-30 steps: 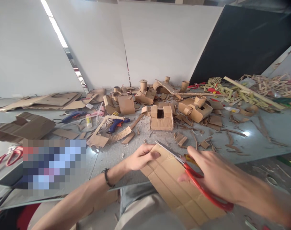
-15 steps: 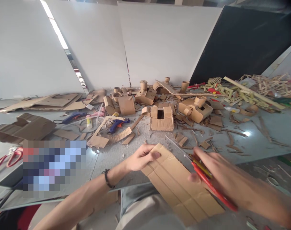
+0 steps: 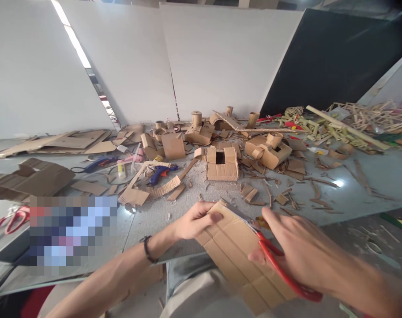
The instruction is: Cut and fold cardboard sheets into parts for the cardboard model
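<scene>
- Left hand (image 3: 196, 221): clamped on the far-left edge of the sheet; black cord bracelet (image 3: 147, 248) on the wrist.
- Right hand (image 3: 302, 251): closed around the scissors, apart from the left hand, on the sheet's right side.
- Scored corrugated cardboard sheet (image 3: 240, 256): held over the near table edge, between both hands; long axis ran far-left to near-right; far end nearer the left hand, near end nearer the right.
- Red-handled scissors (image 3: 287, 278): blades lay along the sheet's far-right edge, tips near the far corner; blade opening could not be told. Nothing stood between blades and sheet.
- Grey table top (image 3: 161, 229): scattered with offcuts; a blurred patch (image 3: 71, 234) hid part of the near left.
- Blue hot glue gun (image 3: 161, 174): left of centre, beside a notched cardboard strip (image 3: 166, 187).
- Cardboard box with square opening (image 3: 222, 165): centre, directly beyond the sheet.
- Wooden sticks (image 3: 362, 123): heaped far right.
</scene>
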A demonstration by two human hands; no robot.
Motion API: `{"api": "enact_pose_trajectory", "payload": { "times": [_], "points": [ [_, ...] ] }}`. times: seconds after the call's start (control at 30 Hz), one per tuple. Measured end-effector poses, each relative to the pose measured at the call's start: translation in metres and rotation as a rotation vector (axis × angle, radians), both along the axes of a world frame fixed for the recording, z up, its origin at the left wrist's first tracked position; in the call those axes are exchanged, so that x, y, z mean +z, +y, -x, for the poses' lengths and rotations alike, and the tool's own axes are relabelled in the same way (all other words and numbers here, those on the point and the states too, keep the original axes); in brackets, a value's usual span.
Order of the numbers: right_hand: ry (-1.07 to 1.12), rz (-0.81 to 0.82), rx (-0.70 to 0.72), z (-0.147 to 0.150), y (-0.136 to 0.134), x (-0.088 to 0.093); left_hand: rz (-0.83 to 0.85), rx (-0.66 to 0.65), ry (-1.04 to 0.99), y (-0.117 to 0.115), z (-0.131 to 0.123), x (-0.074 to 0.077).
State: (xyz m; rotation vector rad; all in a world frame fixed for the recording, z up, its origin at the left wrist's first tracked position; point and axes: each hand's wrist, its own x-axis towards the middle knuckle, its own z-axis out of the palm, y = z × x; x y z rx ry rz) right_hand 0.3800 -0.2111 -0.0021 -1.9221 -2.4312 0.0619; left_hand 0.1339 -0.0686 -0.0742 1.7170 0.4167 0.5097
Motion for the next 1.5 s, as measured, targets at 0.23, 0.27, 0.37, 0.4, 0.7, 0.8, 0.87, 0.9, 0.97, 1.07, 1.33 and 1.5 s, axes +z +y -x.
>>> {"api": "enact_pose_trajectory", "payload": {
  "times": [0.23,0.27,0.37,0.4,0.7,0.8,0.87,0.9,0.97,1.07,1.33,1.5],
  "points": [
    [0.221,0.148,-0.097,-0.002,0.01,0.013,0.063,0.039,0.002,0.001,0.002,0.001],
    [0.254,0.14,-0.104,-0.004,0.009,0.014,0.074,0.048,0.004,0.001,0.001,0.001],
    [0.273,0.12,-0.12,-0.011,0.007,0.016,0.098,0.085,0.007,0.002,0.001,0.001],
    [0.261,0.117,-0.131,-0.013,0.006,0.016,0.099,0.096,0.008,0.003,0.001,0.001],
    [0.137,0.126,-0.11,-0.015,-0.003,0.006,0.023,0.064,0.01,0.0,0.002,0.002],
    [0.11,0.101,-0.094,-0.01,-0.003,0.005,0.022,0.066,0.012,-0.002,0.003,0.0],
    [0.091,0.094,-0.084,-0.007,-0.002,0.005,0.027,0.063,0.01,-0.002,0.003,-0.001],
    [0.083,0.093,-0.078,-0.007,-0.002,0.005,0.03,0.061,0.008,-0.001,0.003,-0.001],
    [0.072,0.088,-0.062,-0.006,-0.002,0.004,0.034,0.06,0.002,-0.001,0.003,-0.002],
    [0.04,0.041,-0.031,-0.007,-0.003,-0.001,0.036,0.062,-0.005,0.0,0.003,-0.002],
    [-0.065,-0.06,0.041,-0.009,-0.008,-0.017,0.051,0.066,0.0,0.001,0.001,-0.006],
    [-0.058,-0.056,0.029,-0.01,-0.011,-0.02,0.06,0.073,0.004,0.001,0.001,-0.006]
  ]
}}
